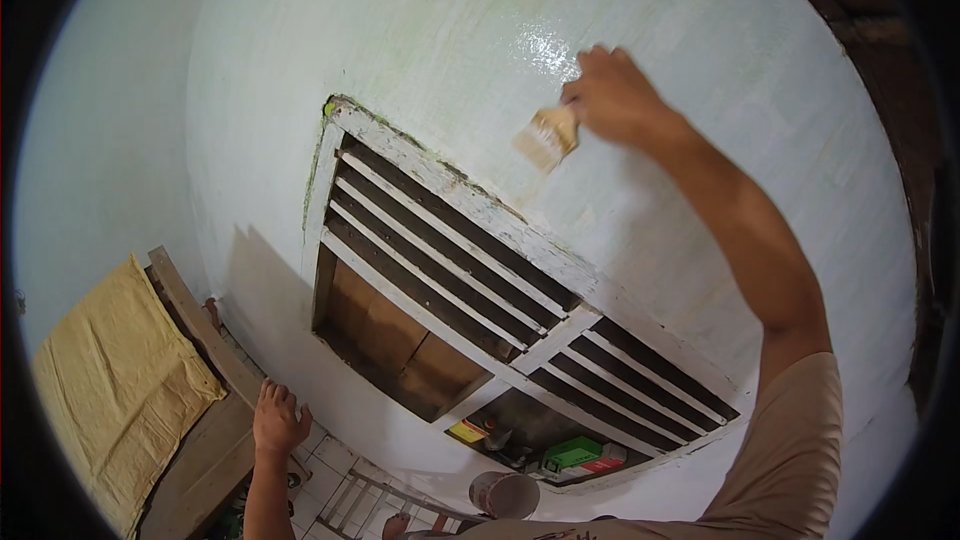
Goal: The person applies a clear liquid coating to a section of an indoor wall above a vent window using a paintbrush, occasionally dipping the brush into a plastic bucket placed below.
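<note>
My right hand [615, 98] is closed round the handle of a paintbrush [548, 137] with a wide, pale head. Its bristles point down and left, close to the wall above the window frame. A wet, shiny patch shows on the pale green-white wall [430, 50] beside this hand. Low on the left, my left hand [281, 420] has its fingers bent over the edge of a piece of wooden furniture [215, 335]. Part of that grip is hidden behind the hand.
A yellowish cloth [125, 380] covers the furniture top. White slats cross the upper part of the window frame [560, 340], whose paint is chipped. A green box [572, 454] sits in its lower opening. Below are a bucket [505, 493], a ladder [350, 505] and floor tiles [325, 460].
</note>
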